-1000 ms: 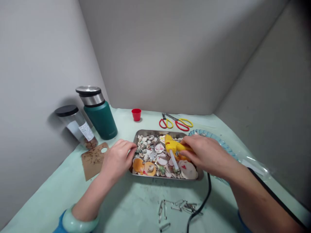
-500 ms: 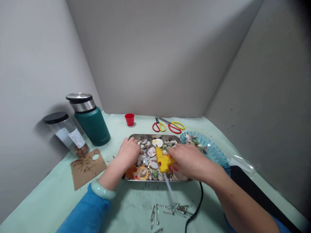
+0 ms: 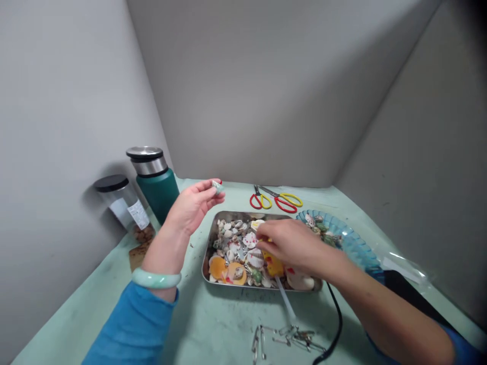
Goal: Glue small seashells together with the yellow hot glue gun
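My left hand [image 3: 194, 205] is raised behind the tray's left side, its thumb and fingertips closed on a small pale-green shell [image 3: 217, 187]. My right hand [image 3: 292, 241] is low over the tray, its fingers curled around the yellow glue gun [image 3: 273, 263] and hiding much of it. A clear glue stick [image 3: 286, 299] sticks out of the gun toward me. Beneath the gun, the metal tray [image 3: 206, 258] holds many white, orange and green shells [image 3: 254, 257].
Safety pins [image 3: 262, 339] lie in front, beside a black cord [image 3: 337, 329]. A blue plate [image 3: 357, 243] of shell pieces stands right. Scissors [image 3: 285, 204] lie behind. At left are a green bottle [image 3: 158, 190], a jar [image 3: 125, 203] and brown card [image 3: 137, 256].
My left hand has risen out of the tray with the shell in its fingertips, now covering most of the red cup. My right hand's fingers have shifted over the gun. The view has turned left.
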Available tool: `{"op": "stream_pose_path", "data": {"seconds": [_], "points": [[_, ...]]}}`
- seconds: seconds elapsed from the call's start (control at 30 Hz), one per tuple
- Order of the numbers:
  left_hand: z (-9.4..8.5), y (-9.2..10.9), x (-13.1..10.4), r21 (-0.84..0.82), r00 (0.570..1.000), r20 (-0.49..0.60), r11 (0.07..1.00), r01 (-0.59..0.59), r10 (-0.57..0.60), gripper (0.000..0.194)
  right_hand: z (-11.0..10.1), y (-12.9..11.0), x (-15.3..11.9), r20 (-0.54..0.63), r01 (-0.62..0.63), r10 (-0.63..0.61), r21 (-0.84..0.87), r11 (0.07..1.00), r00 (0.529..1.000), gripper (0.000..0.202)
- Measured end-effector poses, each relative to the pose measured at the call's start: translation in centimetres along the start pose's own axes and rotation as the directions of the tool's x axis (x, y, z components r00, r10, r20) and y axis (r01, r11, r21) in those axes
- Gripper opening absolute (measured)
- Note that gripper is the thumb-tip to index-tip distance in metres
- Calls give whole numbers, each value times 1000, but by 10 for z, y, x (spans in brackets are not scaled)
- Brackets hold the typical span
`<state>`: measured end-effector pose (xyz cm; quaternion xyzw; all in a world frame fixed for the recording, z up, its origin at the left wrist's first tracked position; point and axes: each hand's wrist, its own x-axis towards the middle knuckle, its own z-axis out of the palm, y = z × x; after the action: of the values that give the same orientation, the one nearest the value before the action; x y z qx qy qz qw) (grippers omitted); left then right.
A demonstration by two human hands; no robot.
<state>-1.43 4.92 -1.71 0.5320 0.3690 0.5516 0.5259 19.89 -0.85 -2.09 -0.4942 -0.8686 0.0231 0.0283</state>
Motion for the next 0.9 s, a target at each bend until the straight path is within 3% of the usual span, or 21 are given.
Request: {"op": "stream_pose_path", "data": {"seconds": [0.1,0.27,0.4,0.53,0.7,0.83,0.9], "points": [[2,16,-3,-244,999,-13,969,33,-37,15,13,-26,39,125,51,-58,55,997,990,19],[3,23,-11,-323,999,-22,946,22,-30,30,46,-47,90,317,-69,50,51,996,947,24],[4,16,-10,-379,999,38,925,11,4,26,58,-55,100,388,-148,100,96,984,916,27],[6,11,-8,-431,996,70,899,79,-54,16,40,-47,86,287,-124,57,220,968,956,20],[14,9,-7,-416,992,61,901,122,-106,18,9,-22,41,74,-79,57,350,934,996,15],[20,-2,-11,-332,993,-1,936,113,-120,17,5,-9,11,-6,-66,75,412,909,997,13],[21,-10,-13,-272,984,-17,948,164,-175,18,6,-3,4,-38,-65,91,435,898,995,13]]}}
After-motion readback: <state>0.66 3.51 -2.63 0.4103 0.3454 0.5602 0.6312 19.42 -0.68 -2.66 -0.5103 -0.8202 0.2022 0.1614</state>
